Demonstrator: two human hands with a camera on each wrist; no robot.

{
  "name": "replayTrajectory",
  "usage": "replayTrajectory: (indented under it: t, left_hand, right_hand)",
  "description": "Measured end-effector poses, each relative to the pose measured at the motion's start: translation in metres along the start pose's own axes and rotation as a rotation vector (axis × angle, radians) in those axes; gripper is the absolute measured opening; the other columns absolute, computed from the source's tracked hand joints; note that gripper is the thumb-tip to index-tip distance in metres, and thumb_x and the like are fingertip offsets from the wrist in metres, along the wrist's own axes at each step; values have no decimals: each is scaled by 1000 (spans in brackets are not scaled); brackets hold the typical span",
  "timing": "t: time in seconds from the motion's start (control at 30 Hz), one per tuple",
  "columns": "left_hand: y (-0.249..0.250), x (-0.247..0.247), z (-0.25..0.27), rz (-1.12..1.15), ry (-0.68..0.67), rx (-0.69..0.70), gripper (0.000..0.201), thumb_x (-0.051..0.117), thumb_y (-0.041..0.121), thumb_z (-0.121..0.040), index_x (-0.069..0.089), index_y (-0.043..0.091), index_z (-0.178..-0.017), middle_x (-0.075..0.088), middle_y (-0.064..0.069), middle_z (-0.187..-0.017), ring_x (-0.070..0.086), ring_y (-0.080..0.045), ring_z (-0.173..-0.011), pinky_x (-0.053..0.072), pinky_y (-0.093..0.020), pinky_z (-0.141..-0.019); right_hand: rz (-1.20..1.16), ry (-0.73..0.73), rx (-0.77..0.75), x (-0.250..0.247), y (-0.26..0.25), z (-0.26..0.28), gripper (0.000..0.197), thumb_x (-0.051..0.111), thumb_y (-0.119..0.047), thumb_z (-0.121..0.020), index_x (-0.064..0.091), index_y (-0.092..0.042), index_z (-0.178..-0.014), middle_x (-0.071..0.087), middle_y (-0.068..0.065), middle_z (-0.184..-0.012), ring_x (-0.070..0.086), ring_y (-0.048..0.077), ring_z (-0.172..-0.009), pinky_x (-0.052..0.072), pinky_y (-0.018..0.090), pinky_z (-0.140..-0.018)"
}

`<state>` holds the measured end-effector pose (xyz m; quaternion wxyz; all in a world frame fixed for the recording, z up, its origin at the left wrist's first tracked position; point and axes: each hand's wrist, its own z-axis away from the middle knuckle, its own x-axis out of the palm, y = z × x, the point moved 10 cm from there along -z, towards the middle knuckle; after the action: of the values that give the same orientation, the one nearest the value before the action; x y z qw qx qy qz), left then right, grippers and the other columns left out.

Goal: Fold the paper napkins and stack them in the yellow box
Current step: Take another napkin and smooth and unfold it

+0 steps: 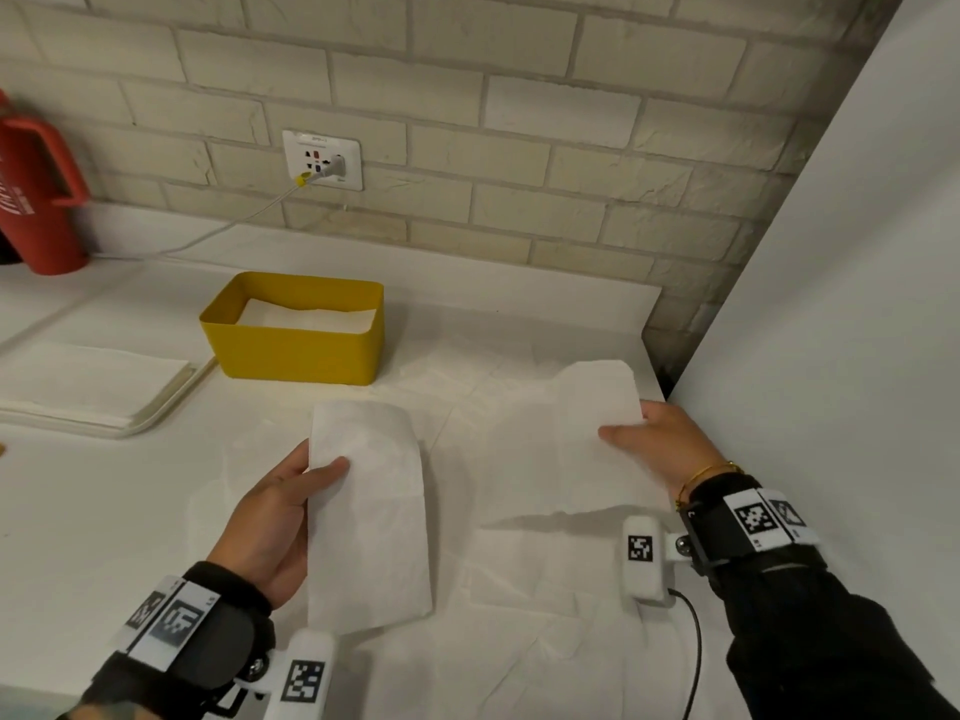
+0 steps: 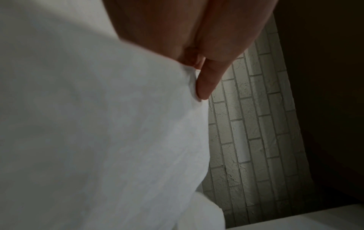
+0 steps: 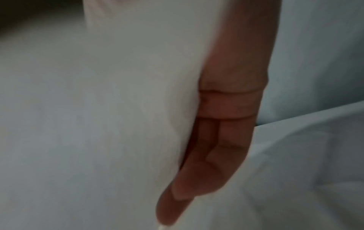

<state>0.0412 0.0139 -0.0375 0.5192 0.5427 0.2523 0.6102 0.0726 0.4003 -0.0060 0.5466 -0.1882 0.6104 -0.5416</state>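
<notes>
A white paper napkin [image 1: 498, 459] hangs over the counter, held at both ends with its middle sagging. My left hand [image 1: 317, 470] pinches the left flap [image 1: 369, 511], thumb on top and fingers behind. My right hand [image 1: 628, 423] pinches the right flap [image 1: 597, 392] the same way. The left wrist view shows the napkin [image 2: 98, 124] against a finger [image 2: 208, 82]. In the right wrist view the paper [image 3: 98, 109] lies along straight fingers [image 3: 222, 124]. The yellow box [image 1: 296, 350] stands behind, left of centre, with folded napkins [image 1: 311, 317] inside.
A flat stack of napkins [image 1: 88, 376] lies on a white tray [image 1: 171, 397] at the left. A red jug [image 1: 36, 200] stands at the far left, and a cable runs from the wall socket [image 1: 322, 158]. A white panel [image 1: 831, 304] borders the counter's right side. Creased paper [image 1: 519, 641] lies near the front edge.
</notes>
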Motion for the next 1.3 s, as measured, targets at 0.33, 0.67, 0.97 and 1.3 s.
replayTrajectory:
  t: [0.33, 0.67, 0.97, 1.3]
  left_hand:
    - [-5, -7, -4, -4, 16, -13, 35, 52, 8, -99, 66, 18, -129, 74, -12, -119, 74, -32, -102, 53, -47, -88]
    - [-8, 8, -14, -2, -26, -20, 38, 52, 8, -99, 64, 19, -133, 73, -11, -123, 70, -35, -110, 53, -49, -90]
    - [-6, 12, -16, 35, -42, -13, 39, 53, 9, -99, 63, 20, -135, 72, -10, -126, 68, -35, -115, 51, -52, -97]
    - [-1, 14, -16, 72, -21, -22, 35, 49, 10, -102, 64, 18, -133, 73, -11, -123, 71, -32, -111, 55, -47, -91]
  right_hand:
    - [450, -133, 166, -12, 48, -10, 50, 86, -27, -77, 64, -12, -119, 66, 8, -119, 66, 26, -102, 54, 36, -92]
    - [171, -236, -28, 51, -24, 33, 32, 67, -48, -92, 71, -18, -100, 75, 5, -91, 69, 13, -69, 53, 23, -61]
    - [192, -91, 154, 53, 32, 12, 21, 78, -23, -87, 67, -6, -82, 62, 6, -69, 55, 15, -58, 45, 23, -57]
    - [433, -14, 65, 30, 12, 11, 29, 83, -32, -82, 67, -7, -79, 70, 12, -75, 66, 25, -70, 58, 36, -76]
